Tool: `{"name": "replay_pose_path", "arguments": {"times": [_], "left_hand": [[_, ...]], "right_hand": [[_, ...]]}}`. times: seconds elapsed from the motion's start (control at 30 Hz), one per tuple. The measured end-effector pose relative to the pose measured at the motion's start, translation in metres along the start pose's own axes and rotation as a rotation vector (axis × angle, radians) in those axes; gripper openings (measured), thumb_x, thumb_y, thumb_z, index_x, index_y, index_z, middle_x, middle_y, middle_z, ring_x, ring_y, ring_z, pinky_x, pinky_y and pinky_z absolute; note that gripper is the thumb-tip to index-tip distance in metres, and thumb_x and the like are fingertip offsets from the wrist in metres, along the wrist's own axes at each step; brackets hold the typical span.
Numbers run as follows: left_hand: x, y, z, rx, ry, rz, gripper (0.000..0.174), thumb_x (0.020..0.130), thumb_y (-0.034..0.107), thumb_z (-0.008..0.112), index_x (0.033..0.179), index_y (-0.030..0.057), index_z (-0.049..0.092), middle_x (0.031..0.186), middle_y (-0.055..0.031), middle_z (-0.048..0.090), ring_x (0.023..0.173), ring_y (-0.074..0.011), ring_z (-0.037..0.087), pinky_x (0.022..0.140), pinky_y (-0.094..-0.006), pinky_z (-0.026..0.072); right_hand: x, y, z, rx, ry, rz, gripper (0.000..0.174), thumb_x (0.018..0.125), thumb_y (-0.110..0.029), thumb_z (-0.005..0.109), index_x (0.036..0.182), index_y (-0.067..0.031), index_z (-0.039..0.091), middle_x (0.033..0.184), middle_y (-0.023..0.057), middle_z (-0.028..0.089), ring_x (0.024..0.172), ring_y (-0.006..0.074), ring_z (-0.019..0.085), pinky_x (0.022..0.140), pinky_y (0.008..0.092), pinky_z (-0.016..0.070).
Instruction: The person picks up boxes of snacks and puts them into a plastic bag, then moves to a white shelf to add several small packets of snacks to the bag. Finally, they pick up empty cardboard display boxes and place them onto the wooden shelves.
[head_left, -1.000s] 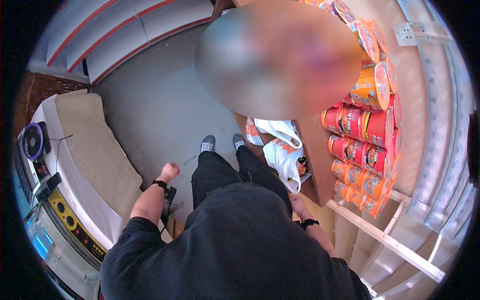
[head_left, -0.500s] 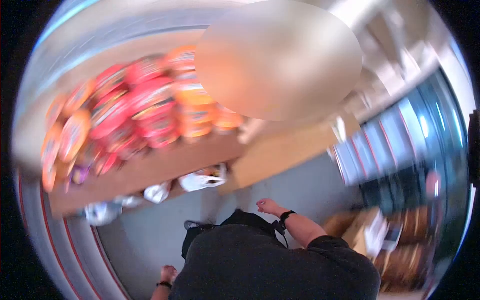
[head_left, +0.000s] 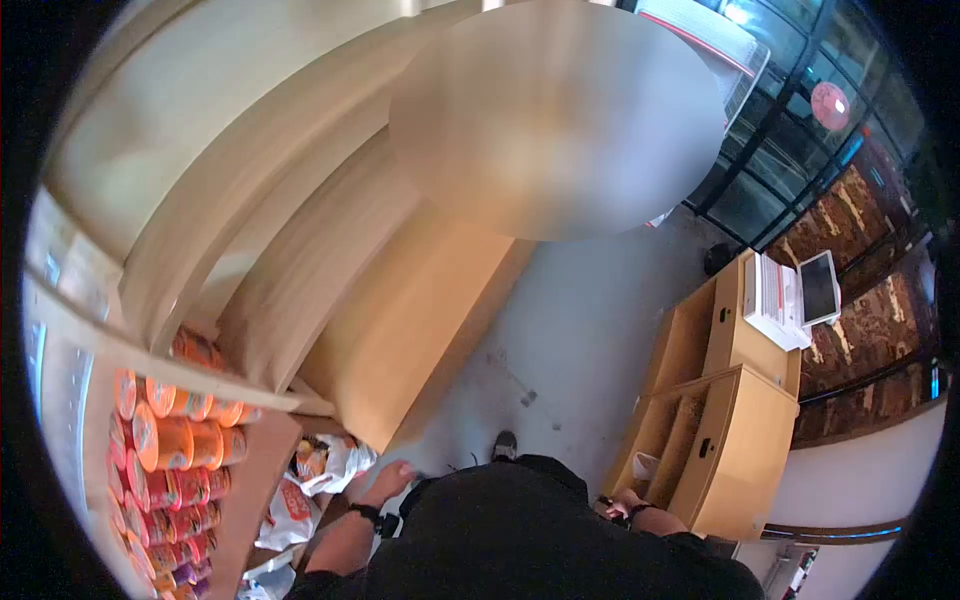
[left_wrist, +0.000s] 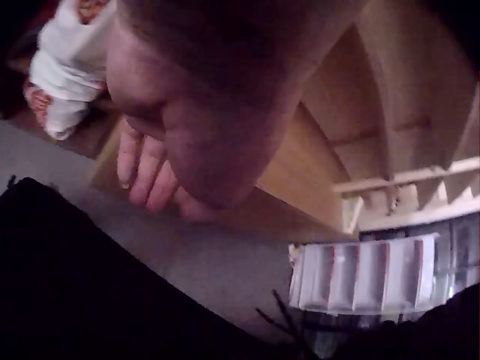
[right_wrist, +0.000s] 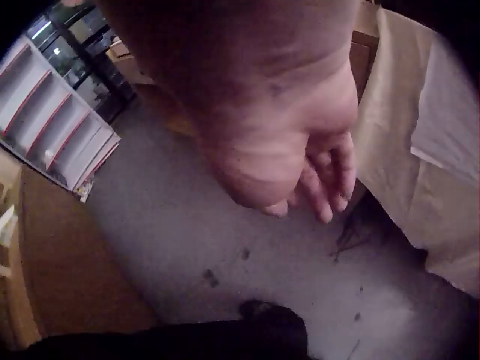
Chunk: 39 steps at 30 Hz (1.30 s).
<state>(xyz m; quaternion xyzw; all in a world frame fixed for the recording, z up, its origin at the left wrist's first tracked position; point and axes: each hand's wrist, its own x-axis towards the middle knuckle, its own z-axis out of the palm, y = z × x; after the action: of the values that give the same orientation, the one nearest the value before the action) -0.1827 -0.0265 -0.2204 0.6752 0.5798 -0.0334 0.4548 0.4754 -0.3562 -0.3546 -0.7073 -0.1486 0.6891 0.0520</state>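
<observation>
My left hand hangs at my side, near white plastic bags on the low shelf to the left. In the left wrist view its fingers droop loosely curled around nothing. On the other side, my right hand hangs by the front of a wooden cabinet. The right wrist view shows relaxed, bent fingers over the grey floor, with nothing in them. Stacked orange and red tubs stand on the shelf beyond my left arm.
Long pale wooden shelving runs along the left. Grey floor stretches ahead between it and the cabinet. A tablet-like screen and white boxes sit on the cabinet. A white rack with red edges stands farther off.
My body has turned right. The stacked tubs have shifted from the right of the head view to the lower left, and the wooden shelving and cabinet have come into view. Both hands stay empty.
</observation>
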Motion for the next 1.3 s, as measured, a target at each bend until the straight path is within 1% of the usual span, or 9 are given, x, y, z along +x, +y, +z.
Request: {"name": "replay_pose_path", "arguments": {"times": [0.13,0.23,0.3,0.4,0.5,0.57,0.77,0.97,1.3], "left_hand": [[0.103,0.172,-0.066,-0.02,-0.049,0.035,0.036,0.091,0.032,0.069,0.116,0.0064,0.068,0.101,-0.0165,0.074,0.094,-0.0295,0.072,0.085,-0.0416,0.0561],[0.185,0.216,-0.082,0.097,-0.031,0.195,0.032,0.091,0.03,0.07,0.114,0.0078,0.07,0.096,-0.0164,0.074,0.091,-0.0299,0.072,0.082,-0.0405,0.057],[0.23,0.26,-0.097,0.147,-0.028,0.252,0.029,0.091,0.028,0.069,0.111,0.007,0.07,0.097,-0.0148,0.075,0.09,-0.0293,0.073,0.081,-0.0393,0.0573],[0.322,0.306,-0.11,0.093,-0.054,0.298,0.03,0.091,0.027,0.07,0.111,0.0052,0.07,0.098,-0.0142,0.075,0.092,-0.0285,0.073,0.082,-0.0393,0.0575],[0.402,0.385,-0.131,0.112,-0.017,0.379,0.033,0.091,0.029,0.071,0.111,0.0038,0.07,0.098,-0.0137,0.076,0.093,-0.0277,0.073,0.083,-0.0394,0.0575],[0.464,0.428,-0.142,0.107,0.014,0.432,0.034,0.09,0.031,0.071,0.11,0.0033,0.071,0.098,-0.0138,0.076,0.093,-0.0279,0.073,0.083,-0.0393,0.0575],[0.66,0.561,-0.187,-0.216,-0.088,0.149,0.051,0.093,0.048,0.07,0.1,-0.0018,0.072,0.092,-0.0153,0.074,0.088,-0.0241,0.074,0.076,-0.04,0.0592],[0.801,0.639,-0.23,-0.654,-0.059,-0.286,0.07,0.091,0.059,0.068,0.121,-0.0039,0.061,0.095,-0.0204,0.071,0.075,-0.0308,0.072,0.066,-0.0418,0.0612],[0.936,0.618,-0.216,-0.917,0.239,-0.354,0.023,0.091,0.009,0.06,0.105,-0.0091,0.062,0.079,-0.0174,0.068,0.07,-0.0315,0.073,0.058,-0.0447,0.0612]], "right_hand": [[0.088,-0.001,-0.029,0.273,-0.107,-0.048,0.024,0.093,-0.035,0.066,0.093,-0.0104,0.067,0.074,0.0042,0.063,0.071,0.0286,0.065,0.061,0.0457,0.0522],[0.042,-0.105,-0.053,-0.809,0.355,-0.711,0.017,0.094,-0.023,0.062,0.089,-0.0077,0.067,0.076,0.0075,0.065,0.068,0.0229,0.065,0.057,0.0419,0.0507],[0.04,-0.151,-0.06,-0.864,0.57,-0.9,0.015,0.095,-0.015,0.06,0.085,-0.0059,0.067,0.078,0.0097,0.066,0.066,0.0191,0.065,0.054,0.0394,0.0497],[-0.011,-0.25,-0.056,0.597,0.339,-0.222,0.02,0.099,-0.018,0.057,0.089,-0.0051,0.068,0.079,0.0086,0.067,0.068,0.0201,0.066,0.057,0.038,0.0515],[0.044,-0.226,-0.08,0.72,0.187,-0.2,0.02,0.099,-0.019,0.057,0.097,-0.0034,0.07,0.086,0.0082,0.071,0.076,0.0228,0.068,0.066,0.0396,0.0546],[0.029,-0.234,-0.103,-0.39,0.34,-0.414,0.02,0.102,-0.02,0.055,0.102,-0.0035,0.067,0.083,0.0066,0.069,0.069,0.0207,0.067,0.059,0.0337,0.0557],[-0.023,-0.3,-0.161,0.061,0.492,-0.147,0.019,0.1,-0.019,0.056,0.1,-0.0041,0.068,0.086,0.0079,0.07,0.074,0.0226,0.069,0.063,0.0367,0.056],[-0.031,-0.441,-0.245,0.191,0.619,-0.177,0.018,0.099,-0.018,0.058,0.098,-0.0048,0.07,0.089,0.0091,0.072,0.079,0.0244,0.071,0.067,0.0397,0.0563],[0.077,-0.624,-0.512,-0.02,0.63,-0.337,0.019,0.095,-0.022,0.061,0.095,-0.0074,0.074,0.092,0.0156,0.074,0.085,0.0306,0.074,0.074,0.0456,0.0566]]}}
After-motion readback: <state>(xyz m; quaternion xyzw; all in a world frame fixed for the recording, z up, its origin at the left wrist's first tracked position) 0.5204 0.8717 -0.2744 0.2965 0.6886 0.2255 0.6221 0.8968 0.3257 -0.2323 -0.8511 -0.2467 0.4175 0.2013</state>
